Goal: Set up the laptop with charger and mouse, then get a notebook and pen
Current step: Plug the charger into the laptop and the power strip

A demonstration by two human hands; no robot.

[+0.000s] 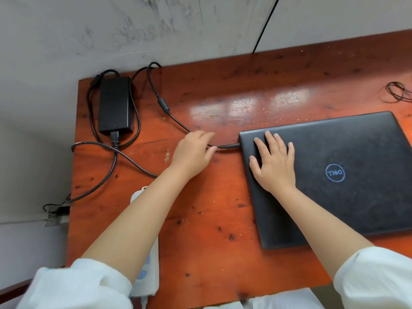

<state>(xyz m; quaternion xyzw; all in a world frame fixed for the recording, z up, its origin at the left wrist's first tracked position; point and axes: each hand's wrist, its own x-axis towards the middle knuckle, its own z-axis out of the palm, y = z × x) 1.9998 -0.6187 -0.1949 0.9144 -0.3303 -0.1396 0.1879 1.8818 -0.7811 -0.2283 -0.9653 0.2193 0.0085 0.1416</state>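
While the charger brick (pixel 114 105) lies at the table's (pixel 200 219) upper left, the left hand (pixel 192 156) pinches the charger cable (pixel 178 123) near its plug (pixel 229 146), seated in the closed laptop (pixel 356 197) at right, where the right hand (pixel 275 162) presses flat, fingers spread.

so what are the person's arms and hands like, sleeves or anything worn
Both arms wear loose white fabric sleeves pushed up near the elbows, the left sleeve and the right sleeve, leaving the forearms bare. The left hand and right hand are bare: no gloves, rings, watch or bracelets show.
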